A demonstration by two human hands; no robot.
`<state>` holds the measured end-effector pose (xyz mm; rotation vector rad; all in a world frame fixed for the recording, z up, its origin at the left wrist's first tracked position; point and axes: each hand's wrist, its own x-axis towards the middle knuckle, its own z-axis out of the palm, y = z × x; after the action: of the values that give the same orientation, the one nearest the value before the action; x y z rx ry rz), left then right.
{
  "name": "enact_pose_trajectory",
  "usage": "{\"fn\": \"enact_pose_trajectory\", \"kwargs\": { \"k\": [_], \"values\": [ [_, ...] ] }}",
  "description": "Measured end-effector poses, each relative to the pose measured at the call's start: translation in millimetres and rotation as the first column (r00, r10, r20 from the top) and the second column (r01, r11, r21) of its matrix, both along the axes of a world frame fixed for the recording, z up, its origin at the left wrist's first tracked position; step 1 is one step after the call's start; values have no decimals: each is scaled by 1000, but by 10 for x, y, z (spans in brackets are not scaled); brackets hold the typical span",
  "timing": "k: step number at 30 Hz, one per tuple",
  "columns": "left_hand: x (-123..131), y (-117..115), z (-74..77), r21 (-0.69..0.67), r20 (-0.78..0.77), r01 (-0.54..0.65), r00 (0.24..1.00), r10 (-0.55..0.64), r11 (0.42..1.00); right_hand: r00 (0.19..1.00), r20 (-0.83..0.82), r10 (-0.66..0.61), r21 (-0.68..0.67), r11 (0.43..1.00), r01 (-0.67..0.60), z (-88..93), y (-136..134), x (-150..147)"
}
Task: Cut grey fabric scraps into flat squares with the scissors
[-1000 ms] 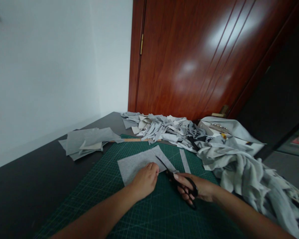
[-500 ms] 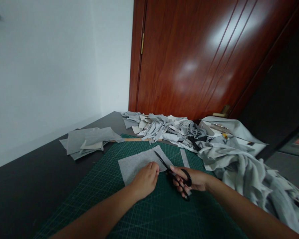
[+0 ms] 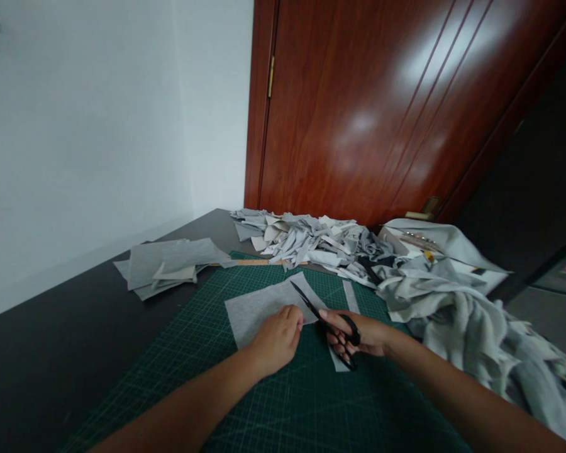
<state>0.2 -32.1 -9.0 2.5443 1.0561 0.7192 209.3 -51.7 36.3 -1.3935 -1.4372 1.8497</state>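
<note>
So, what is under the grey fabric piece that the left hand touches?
The green cutting mat lies under the grey fabric piece. The fabric, the left hand and the scissors hide anything else beneath.

The left hand (image 3: 276,340) is laid palm-down toward 1 o'clock; the right hand (image 3: 361,335) is curled closed toward 10 o'clock.

Grey fabric sheet (image 3: 257,305): roughly rectangular, flat on the green mat (image 3: 283,402), near right edge held by your left hand (image 3: 276,340). Black scissors (image 3: 325,322) are in your right hand (image 3: 358,333), with the blades over the sheet's right side and tips pointing away (blade gap unreadable).
</note>
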Motion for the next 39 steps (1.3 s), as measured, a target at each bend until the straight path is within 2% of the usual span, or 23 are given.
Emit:
{"fn": "enact_pose_trajectory", "kwargs": {
  "k": [9, 16, 22, 27, 31, 39],
  "values": [
    [-7, -3, 7, -15, -16, -4, 1000, 4, 1000, 999, 39, -35, 46, 998, 34, 0, -24, -32],
    [-4, -8, 19, -12, -10, -3, 1000, 2, 1000, 999, 37, -10, 101, 995, 6, -63, -4, 18],
    [0, 1, -6, -7, -5, -7, 1000, 7, 1000, 999, 46, -5, 112, 994, 0, -32, -28, 45],
    [4, -18, 28, -24, -24, -23, 999, 22, 999, 998, 52, 46, 43, 998, -49, 36, -39, 89],
    [5, -19, 30, -29, -15, -24, 1000, 24, 999, 999, 33, 40, -43, 998, -39, 50, -13, 113],
    [-3, -6, -1, -24, 16, -11, 1000, 11, 1000, 999, 14, 44, -57, 997, -43, 12, 171, 78]
  ]
}}
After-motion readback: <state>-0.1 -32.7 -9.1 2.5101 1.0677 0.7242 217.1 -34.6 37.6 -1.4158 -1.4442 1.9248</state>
